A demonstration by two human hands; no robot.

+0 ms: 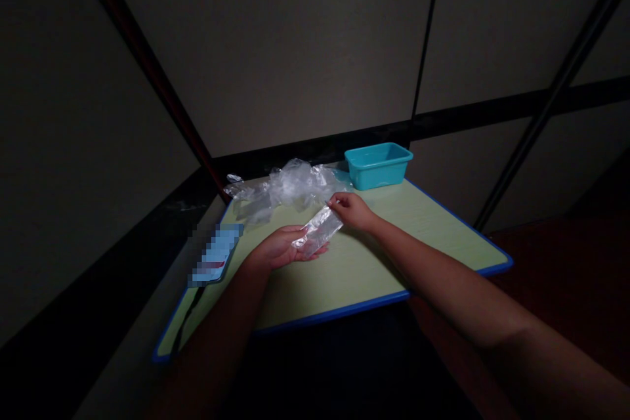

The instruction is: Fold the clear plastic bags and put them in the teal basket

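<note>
Our right grip is pinched narrow from the head view, thumb and fingertips closed on the upper corner of a small clear bag. Our left grip is wide, palm turned up and fingers stretched out beneath the lower end of that bag, which rests across them. Between our two hands the bag slants, its upper end toward the right and its lower end toward the left, and it catches the light in bright streaks. It is held over the middle of the counter, whose pale yellow-green top is bordered by a blue edge. We cannot tell whether anything lies inside the bag.

Just beyond our hands we see a crumpled heap of clear plastic spread along the far side. Right beside it, at the far right corner, stands a turquoise basin, upright with its mouth facing up. Near our left forearm, at the counter's left side, we have a flat device with its screen blurred into blocks, and a dark strip runs from near it toward the front left corner. Behind all this rise dim wall panels divided by dark bands.
</note>
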